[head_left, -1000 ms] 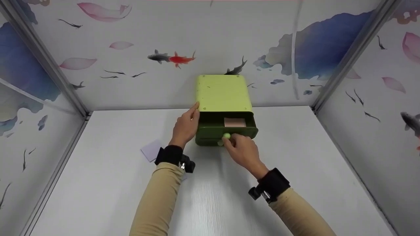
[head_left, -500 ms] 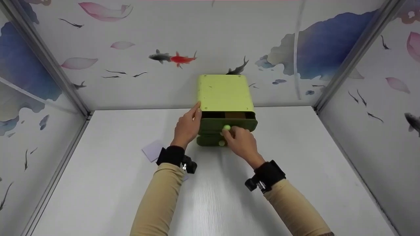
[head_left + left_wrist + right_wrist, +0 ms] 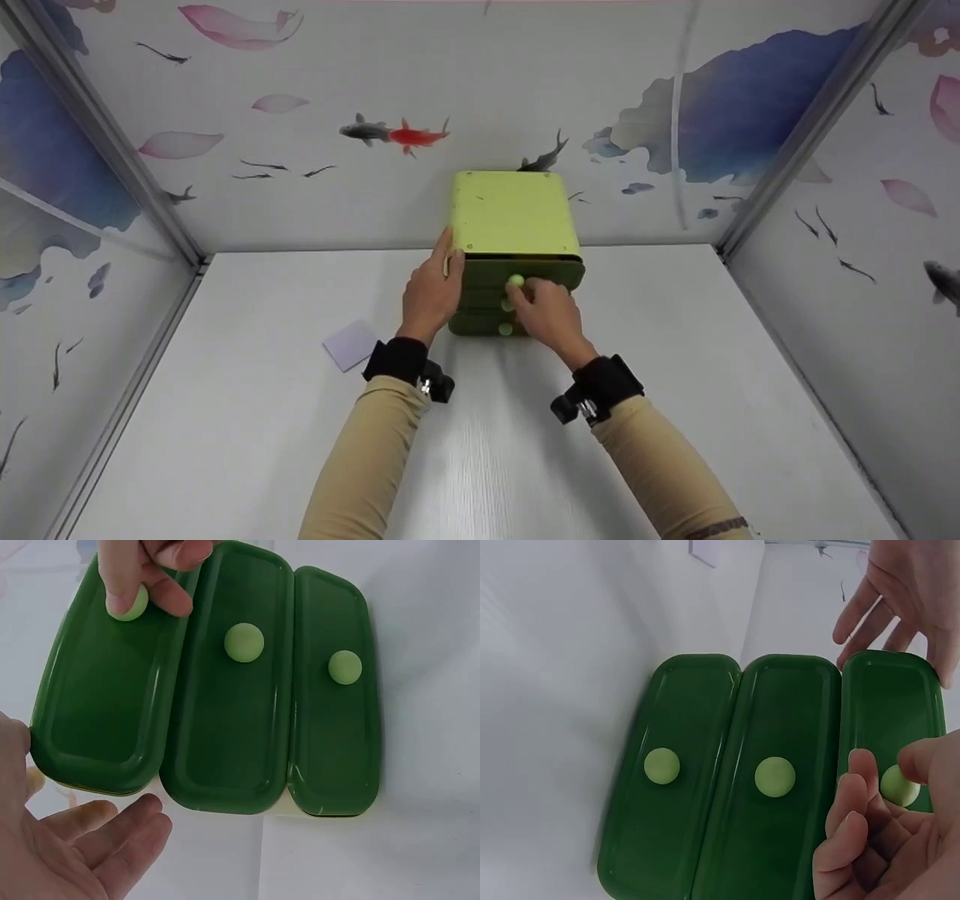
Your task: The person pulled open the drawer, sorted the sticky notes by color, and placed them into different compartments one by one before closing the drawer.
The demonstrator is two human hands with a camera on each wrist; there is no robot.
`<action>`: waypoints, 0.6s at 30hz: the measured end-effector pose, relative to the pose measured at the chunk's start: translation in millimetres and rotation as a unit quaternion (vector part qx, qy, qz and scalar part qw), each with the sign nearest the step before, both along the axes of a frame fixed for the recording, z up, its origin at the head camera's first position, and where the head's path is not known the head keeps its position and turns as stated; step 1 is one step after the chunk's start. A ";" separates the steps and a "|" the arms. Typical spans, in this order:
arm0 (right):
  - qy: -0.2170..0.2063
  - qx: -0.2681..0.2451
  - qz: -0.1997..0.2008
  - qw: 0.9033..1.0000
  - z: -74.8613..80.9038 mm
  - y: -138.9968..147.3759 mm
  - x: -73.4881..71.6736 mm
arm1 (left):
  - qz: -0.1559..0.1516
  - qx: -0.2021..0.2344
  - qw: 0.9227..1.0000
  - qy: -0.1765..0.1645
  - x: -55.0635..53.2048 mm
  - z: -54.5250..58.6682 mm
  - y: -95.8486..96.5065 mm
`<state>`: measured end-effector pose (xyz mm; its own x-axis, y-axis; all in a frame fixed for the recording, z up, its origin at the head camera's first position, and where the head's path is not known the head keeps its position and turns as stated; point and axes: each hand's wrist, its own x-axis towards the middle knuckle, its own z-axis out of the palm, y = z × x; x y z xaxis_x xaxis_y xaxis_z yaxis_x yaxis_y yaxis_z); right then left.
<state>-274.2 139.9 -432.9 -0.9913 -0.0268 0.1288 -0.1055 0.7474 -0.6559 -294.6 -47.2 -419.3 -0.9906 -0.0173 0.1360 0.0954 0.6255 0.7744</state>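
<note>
A small cabinet with a light green top (image 3: 516, 214) and several dark green drawers stands against the back wall. My right hand (image 3: 551, 313) pinches the round pale green knob (image 3: 516, 280) of the top drawer (image 3: 480, 273) between thumb and forefinger. That drawer sits almost flush, with a thin dark gap along its upper edge. At the cabinet's left side, my left hand (image 3: 433, 298) rests with its fingers extended. The middle drawer (image 3: 225, 720) and the bottom drawer (image 3: 335, 735) are closed, their knobs untouched. Whatever lies inside the drawers is hidden.
A pale lilac square of paper (image 3: 350, 346) lies on the white table (image 3: 247, 420) left of the cabinet. Printed wall panels (image 3: 300, 195) surround the table at the back and on both sides, with metal posts (image 3: 795, 127) at the corners.
My right hand has pushed the top drawer inward until nearly flush, and the pinkish piece inside is now out of sight. The left hand has shifted slightly at the cabinet's side.
</note>
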 end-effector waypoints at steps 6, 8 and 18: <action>-0.010 -0.010 0.004 1.000 1.4 0.9 -5.2 | -0.009 0.016 1.000 0.007 -1.6 -2.6 1.7; -0.012 -0.013 0.002 1.000 2.1 0.5 -6.2 | -0.014 0.016 1.000 0.008 -2.0 -3.3 2.0; -0.008 0.004 -0.004 1.000 2.2 -0.8 -11.7 | -0.025 0.009 0.999 0.023 -2.7 -4.5 2.3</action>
